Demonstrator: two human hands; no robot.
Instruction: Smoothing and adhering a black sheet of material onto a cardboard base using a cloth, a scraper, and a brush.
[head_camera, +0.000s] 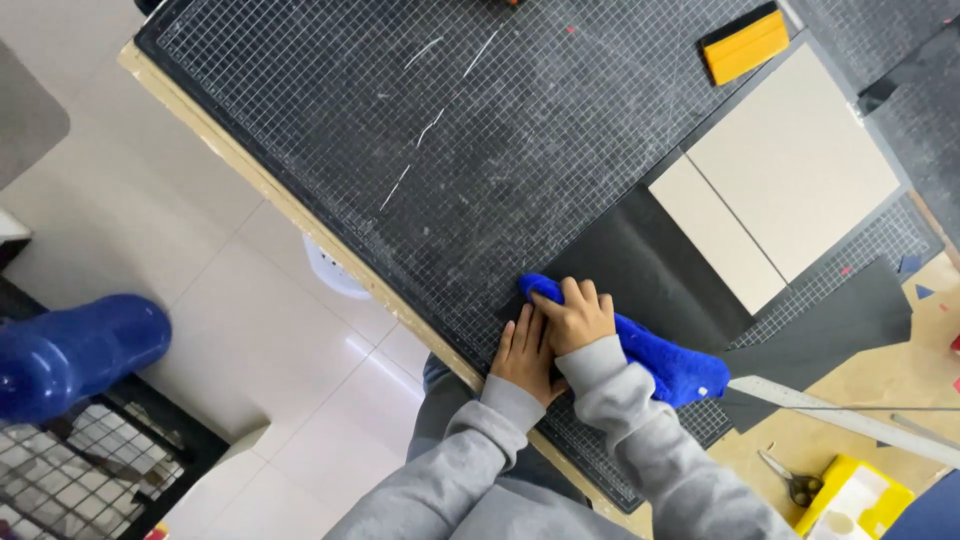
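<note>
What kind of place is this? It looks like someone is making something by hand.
Probably a craft or bookbinding workshop. A gridded cutting mat covers the bench, with pale boards laid on dark sheet material, and a metal ruler and scissors nearby. The right hand presses a blue cloth.

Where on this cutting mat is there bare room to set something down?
The cutting mat is bare from its upper-left corner down to the hands, left of the beige boards. It is crowded lower right: black sheet, blue cloth, metal ruler, scissors.
</note>
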